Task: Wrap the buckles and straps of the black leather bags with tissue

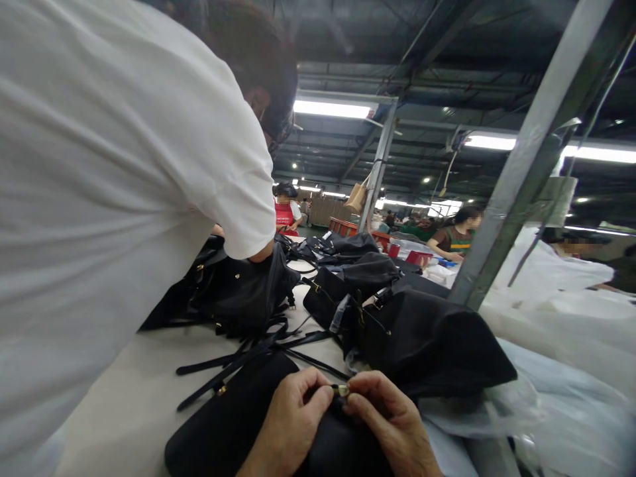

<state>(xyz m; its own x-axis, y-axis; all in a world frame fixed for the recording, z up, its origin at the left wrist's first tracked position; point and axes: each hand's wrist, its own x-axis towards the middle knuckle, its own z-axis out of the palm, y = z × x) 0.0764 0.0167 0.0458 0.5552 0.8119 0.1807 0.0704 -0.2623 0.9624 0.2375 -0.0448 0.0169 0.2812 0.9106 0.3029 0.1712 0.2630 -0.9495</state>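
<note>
A black bag [231,414] lies at the bottom centre, its straps spread on the table beyond it. My left hand [298,414] pinches the left side of a small gold-coloured metal fitting [342,391] above the bag, thumb against forefinger. On the fitting's right side, my right hand [387,414] grips it between thumb and fingertips. A small dark piece shows between the left fingertips and the metal. The two hands are close together, with the fitting between them.
A person in a white shirt [124,152] leans over black bags [238,285] at left. More black bags [427,338] lie ahead and right on the white table [119,391]. Clear plastic [571,391] and a slanted metal post [527,159] stand at right. Several people are farther back.
</note>
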